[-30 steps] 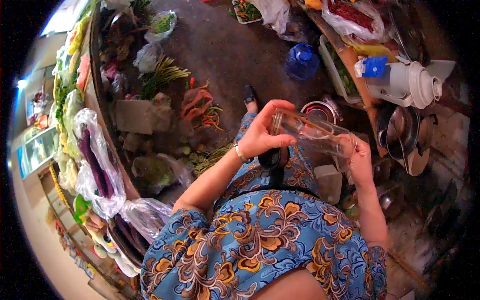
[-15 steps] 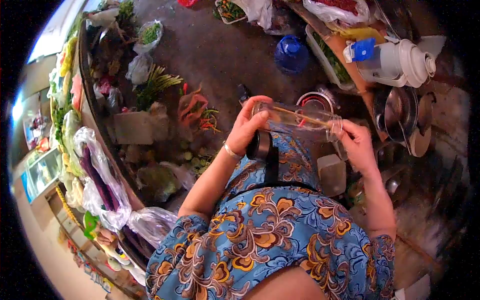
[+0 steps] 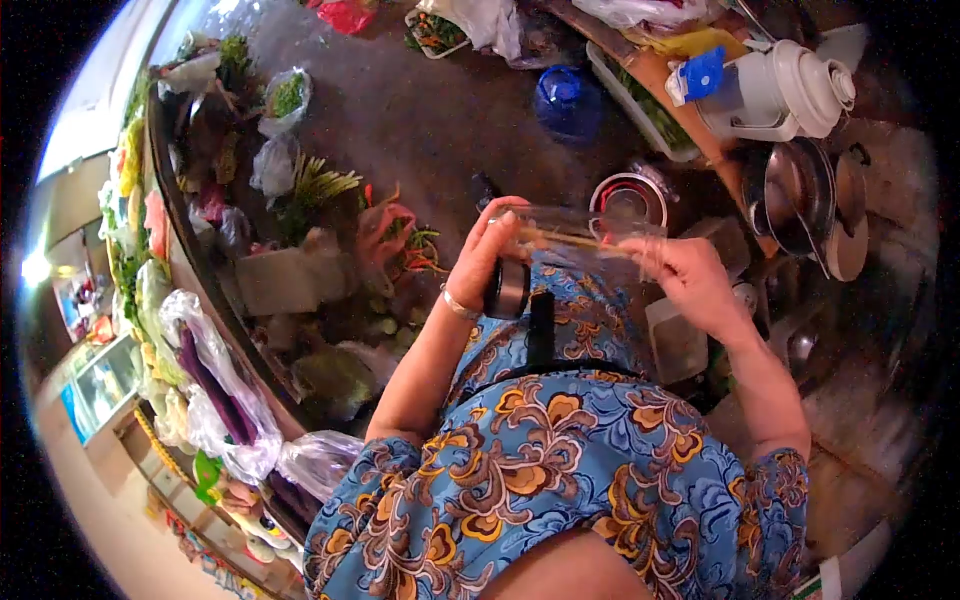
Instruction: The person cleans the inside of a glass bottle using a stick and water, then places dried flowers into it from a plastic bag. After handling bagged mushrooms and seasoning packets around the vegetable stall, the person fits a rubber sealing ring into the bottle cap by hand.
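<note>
My left hand (image 3: pixel 480 262) is wrapped around the closed end of a clear glass jar (image 3: pixel 570 222), which lies sideways in front of my waist. Inside the jar runs a thin wooden stick, like a chopstick (image 3: pixel 570 239). My right hand (image 3: pixel 692 285) pinches the stick's outer end at the jar's mouth; its fingertips overlap the rim, and I cannot tell how far in they reach. A dark round piece with a shiny band (image 3: pixel 507 289) sits just under my left palm; whether that hand holds it is unclear.
On the floor are a blue water jug (image 3: pixel 568 103), a round metal bowl (image 3: pixel 628 204), and a red bag with peppers (image 3: pixel 388 235). To the right stand a white thermos-like jug (image 3: pixel 780 92) and a pan (image 3: pixel 797 198). Bagged vegetables (image 3: pixel 215 385) line the left table.
My right hand has moved toward the jar's mouth, and the stick has slid further left inside. The jar is slightly blurred now. The whole view has shifted a little.
</note>
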Demonstrator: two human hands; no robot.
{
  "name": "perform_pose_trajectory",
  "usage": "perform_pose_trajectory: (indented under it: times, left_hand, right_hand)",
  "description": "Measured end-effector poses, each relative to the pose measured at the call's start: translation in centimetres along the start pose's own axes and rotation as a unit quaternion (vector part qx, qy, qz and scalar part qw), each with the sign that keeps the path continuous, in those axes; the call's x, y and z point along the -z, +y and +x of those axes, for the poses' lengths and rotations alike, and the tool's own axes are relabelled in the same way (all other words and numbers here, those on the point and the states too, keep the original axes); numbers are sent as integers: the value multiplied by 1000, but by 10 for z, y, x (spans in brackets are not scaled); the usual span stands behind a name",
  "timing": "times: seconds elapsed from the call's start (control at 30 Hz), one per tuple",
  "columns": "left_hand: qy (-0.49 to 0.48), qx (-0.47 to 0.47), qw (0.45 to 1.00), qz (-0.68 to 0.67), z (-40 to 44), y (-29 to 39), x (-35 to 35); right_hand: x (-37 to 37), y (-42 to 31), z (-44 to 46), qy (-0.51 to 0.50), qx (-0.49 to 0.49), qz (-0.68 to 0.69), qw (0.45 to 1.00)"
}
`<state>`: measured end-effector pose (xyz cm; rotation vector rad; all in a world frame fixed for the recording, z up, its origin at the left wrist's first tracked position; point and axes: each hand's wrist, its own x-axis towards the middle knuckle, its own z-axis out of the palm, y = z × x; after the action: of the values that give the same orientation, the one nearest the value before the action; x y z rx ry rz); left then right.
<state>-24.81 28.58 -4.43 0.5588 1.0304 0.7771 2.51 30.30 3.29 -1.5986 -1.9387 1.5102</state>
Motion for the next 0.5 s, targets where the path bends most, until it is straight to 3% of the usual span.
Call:
perform_pose_trajectory:
  times: [0.07, 0.1, 0.17, 0.2, 0.27, 0.3, 0.37, 0.4, 0.47, 0.5]
  left_hand:
    - [9, 11, 1000, 1, 3, -4, 5]
    - [19, 20, 1000, 0, 4, -8, 8]
    - [12, 27, 999, -20, 5, -17, 11]
    - [7, 29, 999, -45, 5, -18, 10]
    - [18, 28, 999, -16, 6, -16, 6]
    - [34, 25, 999, 10, 6, -13, 4]
    - [33, 28, 999, 23, 6, -9, -1]
    - [34, 30, 998, 34, 6, -7, -3]
    - [27, 34, 999, 29, 11, -22, 9]
    - [20, 36, 999, 21, 14, -21, 10]
  right_hand:
    - [2, 0, 2, -86, 50, 8, 995]
    - [1, 3, 2, -82, 48, 12, 995]
    - [-2, 9, 3, -149, 30, 173, 973]
    - [-2, 11, 4, -144, 29, 175, 974]
    - [-1, 15, 6, -147, -118, 278, 942]
    - [-6, 20, 6, -144, -117, 279, 942]
    - [-19, 34, 7, 20, 35, 152, 988]
    - [-19, 37, 6, 24, 35, 153, 987]
    - [-19, 42, 3, -88, 93, 210, 969]
    - [-16, 39, 1, -81, 93, 211, 970]
